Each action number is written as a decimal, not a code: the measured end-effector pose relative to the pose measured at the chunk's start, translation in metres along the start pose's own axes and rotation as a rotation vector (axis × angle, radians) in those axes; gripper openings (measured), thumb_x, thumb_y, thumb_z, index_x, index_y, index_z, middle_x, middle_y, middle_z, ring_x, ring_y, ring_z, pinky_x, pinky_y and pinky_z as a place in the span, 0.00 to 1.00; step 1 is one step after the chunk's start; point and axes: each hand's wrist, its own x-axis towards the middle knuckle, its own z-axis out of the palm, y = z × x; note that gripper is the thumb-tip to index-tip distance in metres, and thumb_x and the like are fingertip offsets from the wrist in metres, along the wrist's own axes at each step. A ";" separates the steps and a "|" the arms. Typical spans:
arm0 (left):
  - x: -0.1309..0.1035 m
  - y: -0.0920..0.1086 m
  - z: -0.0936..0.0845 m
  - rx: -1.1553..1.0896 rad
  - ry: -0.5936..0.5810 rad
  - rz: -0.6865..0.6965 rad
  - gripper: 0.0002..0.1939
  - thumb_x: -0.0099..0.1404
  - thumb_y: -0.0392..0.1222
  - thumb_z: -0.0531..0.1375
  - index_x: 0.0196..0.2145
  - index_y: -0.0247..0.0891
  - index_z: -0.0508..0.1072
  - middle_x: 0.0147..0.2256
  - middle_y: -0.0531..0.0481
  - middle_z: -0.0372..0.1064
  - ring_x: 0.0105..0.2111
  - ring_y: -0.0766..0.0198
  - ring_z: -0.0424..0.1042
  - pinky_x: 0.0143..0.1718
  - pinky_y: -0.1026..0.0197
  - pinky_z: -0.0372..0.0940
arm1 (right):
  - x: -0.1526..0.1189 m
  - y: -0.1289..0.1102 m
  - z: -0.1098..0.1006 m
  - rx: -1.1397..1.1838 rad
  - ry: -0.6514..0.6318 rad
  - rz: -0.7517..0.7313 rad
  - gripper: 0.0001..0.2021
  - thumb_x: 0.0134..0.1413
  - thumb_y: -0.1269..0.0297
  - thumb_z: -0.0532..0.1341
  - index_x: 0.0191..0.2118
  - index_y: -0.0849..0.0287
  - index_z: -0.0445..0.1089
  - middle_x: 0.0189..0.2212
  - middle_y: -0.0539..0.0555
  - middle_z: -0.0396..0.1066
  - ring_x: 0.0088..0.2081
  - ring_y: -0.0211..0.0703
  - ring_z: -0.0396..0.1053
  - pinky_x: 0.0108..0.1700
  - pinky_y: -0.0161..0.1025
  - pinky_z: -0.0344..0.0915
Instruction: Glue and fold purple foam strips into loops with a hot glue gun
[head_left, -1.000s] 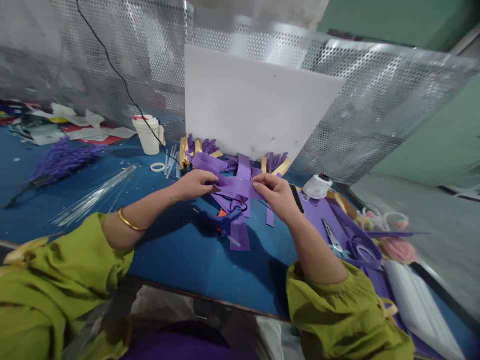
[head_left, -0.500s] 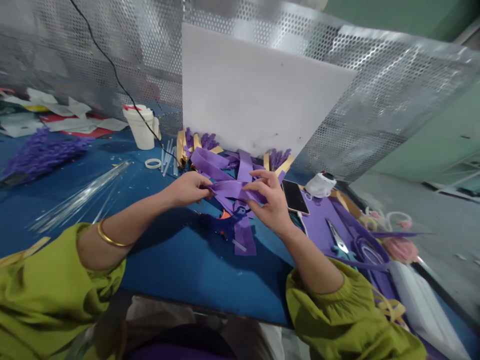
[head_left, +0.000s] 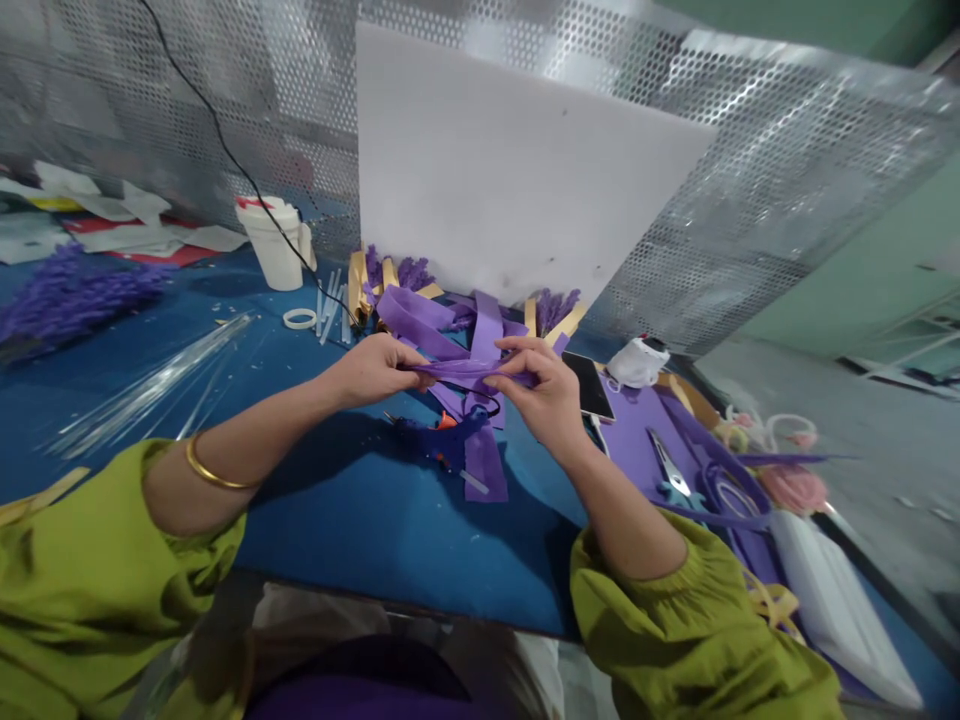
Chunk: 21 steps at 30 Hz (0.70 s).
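My left hand (head_left: 382, 368) pinches one end of a purple ribbon (head_left: 459, 372), and my right hand (head_left: 540, 388) grips its other end. Between them the ribbon is gathered into narrow lengthwise folds above the table. Just below lies a blue glue gun (head_left: 442, 440) with an orange trigger, a clear glue stick (head_left: 474, 482) poking from it. Behind my hands are looped purple ribbons (head_left: 420, 325), and another ribbon strip (head_left: 486, 465) lies flat beneath the glue gun. Purple flower sprigs with tan ribbon (head_left: 555, 312) stand against the white board.
Clear glue sticks (head_left: 330, 305), a tape roll (head_left: 300, 318) and a white cup (head_left: 271, 240) are at the back left. Clear strips (head_left: 157, 385) and purple flowers (head_left: 75, 295) lie farther left. To the right are a phone (head_left: 589, 385), scissors (head_left: 671, 470) and a white packet (head_left: 840, 600).
The ribbon between my hands has gone from a wide, flatter band to a narrow bunch of folds. Both hands stay in nearly the same place, and the view has shifted slightly.
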 end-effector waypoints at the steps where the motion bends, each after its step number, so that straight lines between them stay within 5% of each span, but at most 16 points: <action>1: 0.000 0.000 0.001 0.011 0.010 0.006 0.11 0.54 0.45 0.62 0.28 0.37 0.83 0.23 0.53 0.76 0.27 0.61 0.72 0.29 0.64 0.60 | 0.000 0.000 0.001 0.037 -0.011 0.063 0.09 0.49 0.66 0.70 0.24 0.55 0.69 0.45 0.56 0.77 0.49 0.51 0.73 0.53 0.50 0.65; 5: -0.002 0.000 0.003 0.039 0.044 0.026 0.14 0.57 0.51 0.65 0.28 0.37 0.83 0.21 0.53 0.72 0.23 0.65 0.68 0.25 0.65 0.56 | 0.001 0.002 0.002 0.191 -0.101 0.286 0.12 0.46 0.62 0.69 0.24 0.56 0.64 0.45 0.59 0.78 0.49 0.53 0.74 0.52 0.49 0.65; 12: -0.003 -0.001 0.006 0.030 0.104 0.082 0.14 0.57 0.51 0.66 0.27 0.37 0.82 0.24 0.50 0.75 0.27 0.62 0.70 0.27 0.65 0.60 | 0.002 0.005 0.000 0.341 -0.270 0.417 0.14 0.45 0.59 0.69 0.24 0.56 0.63 0.32 0.53 0.77 0.45 0.50 0.75 0.47 0.45 0.65; 21: -0.005 0.002 0.005 0.042 0.099 0.071 0.15 0.59 0.51 0.64 0.25 0.36 0.81 0.23 0.50 0.73 0.26 0.63 0.70 0.27 0.65 0.59 | 0.002 0.000 0.004 0.305 -0.080 0.323 0.13 0.42 0.63 0.70 0.22 0.56 0.64 0.28 0.50 0.73 0.33 0.42 0.70 0.38 0.41 0.65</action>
